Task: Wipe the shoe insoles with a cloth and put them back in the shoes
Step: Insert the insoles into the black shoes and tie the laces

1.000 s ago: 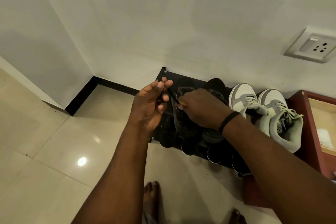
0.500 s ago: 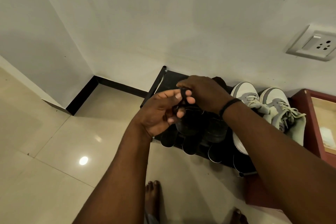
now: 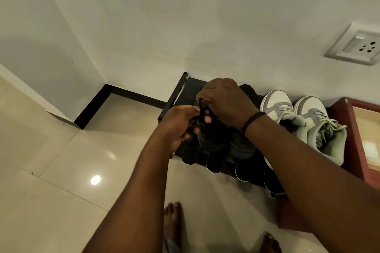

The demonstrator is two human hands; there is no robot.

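Against a white wall, on a low black rack (image 3: 181, 90), my left hand (image 3: 176, 127) and right hand (image 3: 224, 102) pinch a black shoe's (image 3: 211, 139) lace — shoe directly beneath both, toe toward me.

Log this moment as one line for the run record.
left hand: pinching lace | right hand: pinching lace | black shoe: on shoe rack | insole: unseen | cloth: unseen

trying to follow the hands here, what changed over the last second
The right hand moved up and back over the black shoe; the left hand closed in, and both now pinch a dark lace-like strand together. The grey-and-white sneakers and shoe rack stayed put.
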